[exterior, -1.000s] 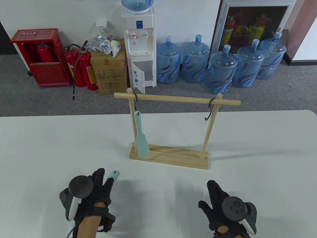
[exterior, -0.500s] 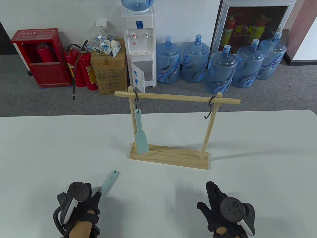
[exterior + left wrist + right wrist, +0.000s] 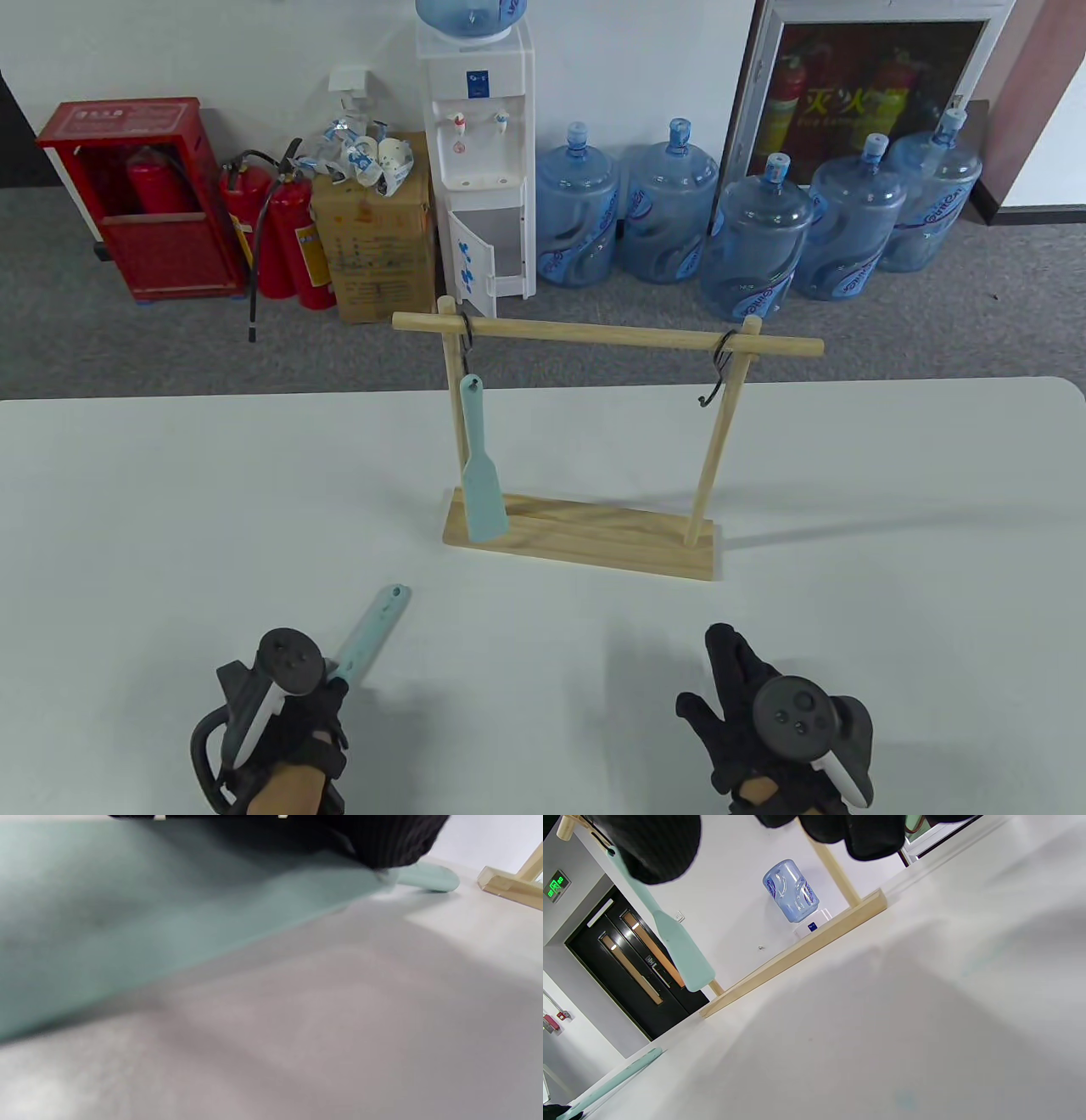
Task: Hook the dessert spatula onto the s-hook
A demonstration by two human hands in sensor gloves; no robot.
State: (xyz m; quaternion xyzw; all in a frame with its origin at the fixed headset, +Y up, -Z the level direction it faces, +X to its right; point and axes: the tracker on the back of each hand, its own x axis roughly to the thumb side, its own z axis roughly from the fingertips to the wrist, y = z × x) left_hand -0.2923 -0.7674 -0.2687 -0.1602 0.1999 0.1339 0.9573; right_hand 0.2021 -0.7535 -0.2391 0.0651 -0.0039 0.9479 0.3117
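A mint dessert spatula (image 3: 373, 624) lies low over the white table, handle end pointing toward the rack. My left hand (image 3: 327, 679) grips it at the blade end. Its blade fills the left wrist view (image 3: 127, 921) under my gloved fingers (image 3: 360, 836). A wooden rack (image 3: 585, 539) carries two black s-hooks. The left s-hook (image 3: 465, 341) holds a second mint spatula (image 3: 482, 480). The right s-hook (image 3: 718, 373) is bare. My right hand (image 3: 721, 671) is open and empty with fingers spread, to the front right of the rack.
The rack's crossbar (image 3: 607, 337) spans two posts on a wooden base (image 3: 797, 950). The white table (image 3: 170, 509) reaches the far edge behind the rack. Water bottles (image 3: 755, 246), a dispenser (image 3: 479, 153) and fire extinguishers (image 3: 288, 238) stand on the floor beyond.
My left hand has drawn back toward the near edge along the spatula and closed on its blade end, so more of the handle shows. The right hand has barely moved.
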